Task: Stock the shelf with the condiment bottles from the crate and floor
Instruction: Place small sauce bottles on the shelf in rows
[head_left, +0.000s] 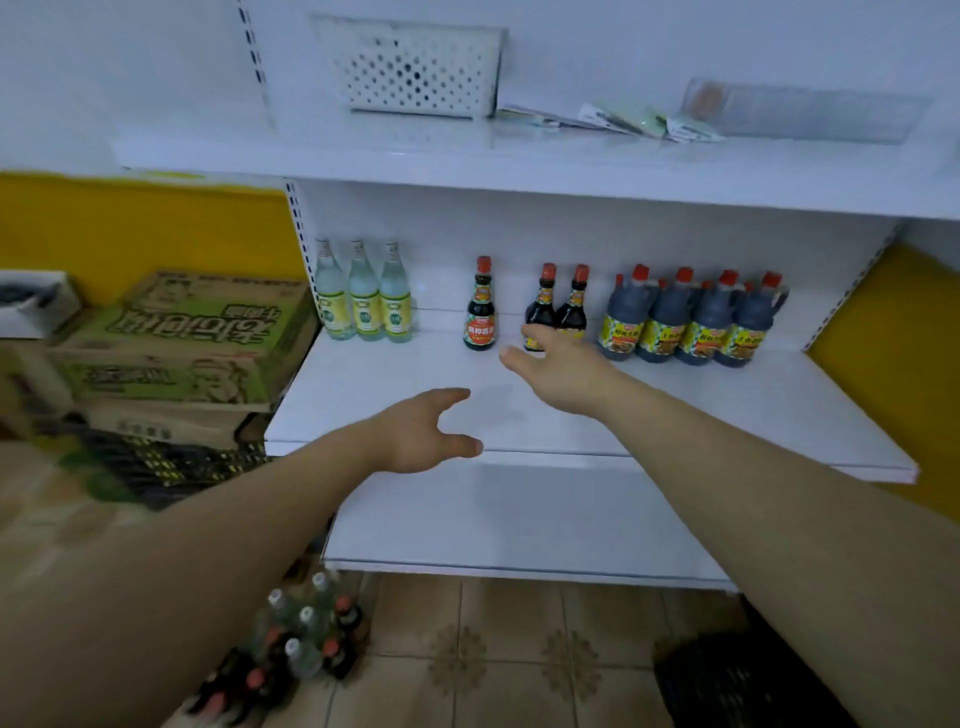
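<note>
Head view: both hands open at the middle shelf

My right hand (563, 376) is open and holds nothing. Its fingertips overlap the left bottle of the dark pair (571, 309); I cannot tell whether they touch. My left hand (421, 434) is open and empty over the front edge of the shelf (363, 384). The shelf row, left to right: three clear bottles (363, 299), single dark bottle (480, 312), the pair, four handled jugs (691, 325). Floor bottles (306, 634) stand lower left, and the black crate (737, 680) is lower right.

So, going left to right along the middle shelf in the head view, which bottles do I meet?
Three clear bottles with yellow labels, single dark bottle with red label, pair of dark bottles, four dark handled jugs.
</note>
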